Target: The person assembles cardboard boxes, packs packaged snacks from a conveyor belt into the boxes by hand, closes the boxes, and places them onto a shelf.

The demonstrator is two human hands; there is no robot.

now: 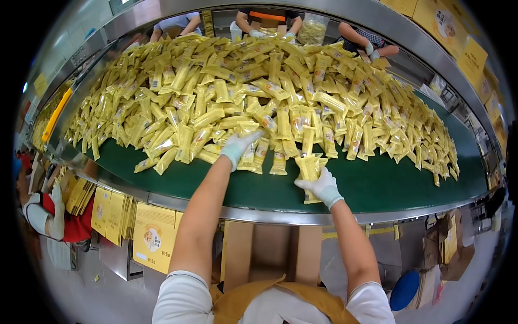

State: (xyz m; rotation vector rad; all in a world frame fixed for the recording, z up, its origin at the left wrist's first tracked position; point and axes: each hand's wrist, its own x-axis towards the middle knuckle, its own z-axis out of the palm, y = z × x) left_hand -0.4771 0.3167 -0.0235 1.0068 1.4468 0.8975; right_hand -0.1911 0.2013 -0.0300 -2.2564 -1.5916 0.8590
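A large heap of yellow wrapped packets (221,92) lies on a green conveyor belt (377,189). My left hand (237,148), in a pale glove, reaches to the heap's near edge, its fingers against packets; what they hold, if anything, is hidden among the wrappers. My right hand (322,187), gloved too, is closed around a few yellow packets (309,170) standing over the belt's near side. Its thumb and fingers press them from the right.
An open cardboard box (236,254) stands below the belt's metal edge (280,217), in front of me. Flat yellow cartons (154,235) are at the left. Across the heap, several people work with gloved hands. A person in red is at far left. A blue stool (404,290) stands at lower right.
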